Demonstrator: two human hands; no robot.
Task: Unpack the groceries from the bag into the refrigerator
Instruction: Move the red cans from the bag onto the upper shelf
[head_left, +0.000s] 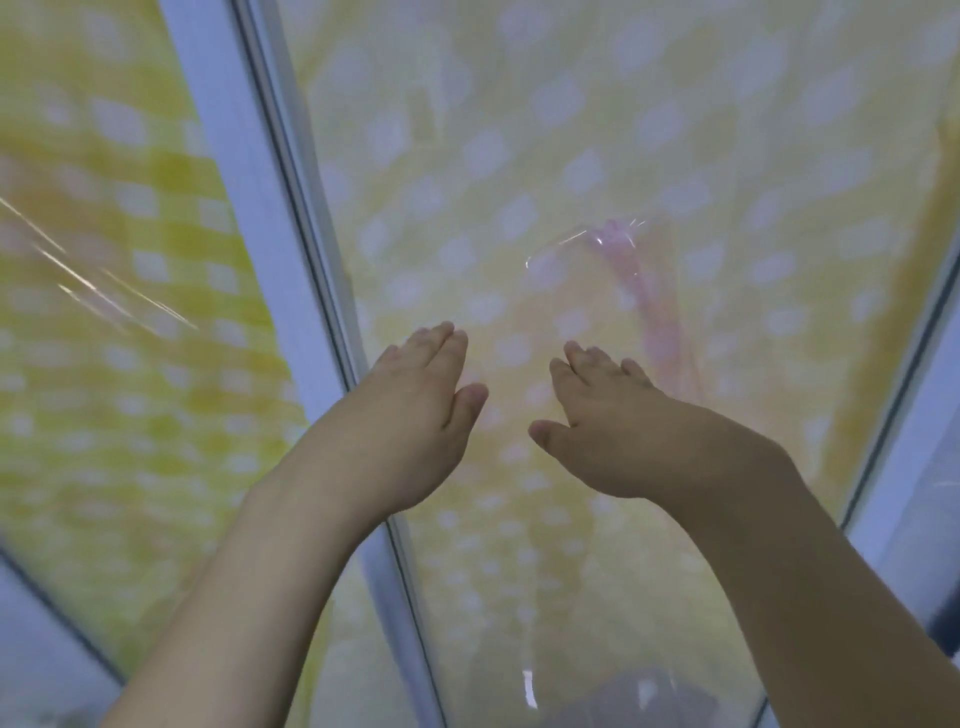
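From the head camera, both hands reach forward with flat, spread fingers and hold nothing. The left hand (415, 410) is near the middle of the picture, and the right hand (618, 431) is just beside it at 3 o'clock. They lie against, or very near, a see-through sheet (597, 156) with white dots and a yellow glow behind it; I cannot tell if they touch it. A pale frame bar (291, 208) runs from 11 o'clock down to 6 o'clock, under the left wrist. A faint pink streak (649, 301) shows at 1 o'clock from the right hand.

No bag, no food and no fridge shelf can be made out here, so I cannot say where the groceries are.

What could go wrong: the picture is blurry, so I think things are moving fast. Pushing hard on the sheet could make the hands slip, or pinch fingers at the bar.

No words or labels can be read.
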